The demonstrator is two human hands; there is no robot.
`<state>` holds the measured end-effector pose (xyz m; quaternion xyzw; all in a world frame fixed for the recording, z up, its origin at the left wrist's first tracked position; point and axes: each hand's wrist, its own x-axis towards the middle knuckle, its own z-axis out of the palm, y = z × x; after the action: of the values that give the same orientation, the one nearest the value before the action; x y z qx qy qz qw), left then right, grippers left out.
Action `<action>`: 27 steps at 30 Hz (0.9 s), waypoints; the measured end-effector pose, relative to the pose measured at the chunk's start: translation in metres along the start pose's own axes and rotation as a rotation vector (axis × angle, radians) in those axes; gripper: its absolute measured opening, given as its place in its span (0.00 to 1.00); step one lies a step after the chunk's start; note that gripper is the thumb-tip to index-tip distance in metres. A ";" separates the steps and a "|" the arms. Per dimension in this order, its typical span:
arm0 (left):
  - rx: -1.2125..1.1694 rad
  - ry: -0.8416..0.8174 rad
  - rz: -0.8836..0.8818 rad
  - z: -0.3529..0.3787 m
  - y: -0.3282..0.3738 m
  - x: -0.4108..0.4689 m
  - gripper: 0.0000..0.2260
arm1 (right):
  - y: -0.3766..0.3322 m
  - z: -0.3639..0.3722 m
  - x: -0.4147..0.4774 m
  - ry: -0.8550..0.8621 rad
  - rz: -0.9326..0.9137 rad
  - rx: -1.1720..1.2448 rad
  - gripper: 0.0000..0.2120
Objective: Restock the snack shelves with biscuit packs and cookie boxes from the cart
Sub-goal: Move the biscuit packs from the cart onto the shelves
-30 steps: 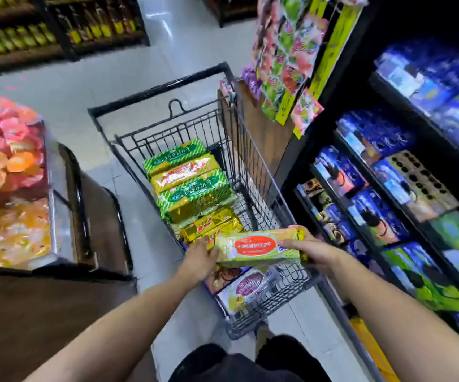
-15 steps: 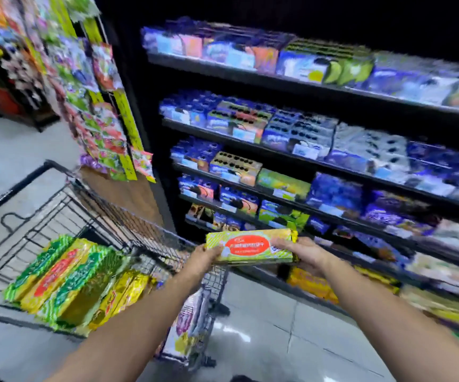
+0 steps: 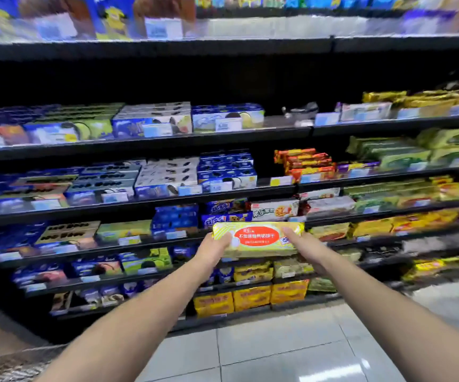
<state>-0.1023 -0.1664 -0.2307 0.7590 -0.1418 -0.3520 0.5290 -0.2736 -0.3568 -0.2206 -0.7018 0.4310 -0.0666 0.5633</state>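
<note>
A yellow-green biscuit pack (image 3: 258, 239) with a red oval label is held level in front of the snack shelves (image 3: 167, 194), at about the height of the fourth shelf down. My left hand (image 3: 213, 248) grips its left end and my right hand (image 3: 304, 244) grips its right end. The shelves are dark, several tiers high, filled with blue cookie boxes on the left and yellow, green and orange biscuit packs on the right. Only a blurred corner of the cart (image 3: 8, 365) shows at the bottom left.
Pale floor tiles (image 3: 264, 346) lie between me and the shelf base. A bare stretch of shelf (image 3: 286, 121) shows on the second tier, right of the blue boxes. Yellow packs (image 3: 250, 297) fill the lowest tier under my hands.
The view has swung right from the cart to face the shelves. Both hands carried the biscuit pack out of the cart and up toward the shelves, still gripping its ends.
</note>
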 end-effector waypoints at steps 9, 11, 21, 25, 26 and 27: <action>0.113 -0.203 0.048 0.220 0.107 0.017 0.28 | 0.047 -0.235 -0.017 0.126 0.038 0.120 0.15; 0.115 -0.265 0.085 0.255 0.128 0.019 0.21 | 0.059 -0.274 -0.022 0.193 -0.015 0.111 0.13; 0.176 -0.453 0.296 0.389 0.196 0.063 0.20 | 0.086 -0.397 -0.017 0.445 -0.053 0.176 0.12; 0.161 -0.524 0.343 0.439 0.217 0.084 0.14 | 0.092 -0.436 -0.006 0.501 0.005 0.177 0.09; 0.156 -0.538 0.350 0.451 0.222 0.089 0.13 | 0.095 -0.445 -0.003 0.529 0.007 0.197 0.07; 0.144 -0.564 0.361 0.464 0.227 0.093 0.12 | 0.099 -0.453 -0.001 0.552 0.005 0.227 0.06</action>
<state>-0.3176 -0.6378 -0.1512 0.6299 -0.4391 -0.4378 0.4677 -0.5889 -0.6882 -0.1427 -0.5889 0.5592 -0.3012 0.4998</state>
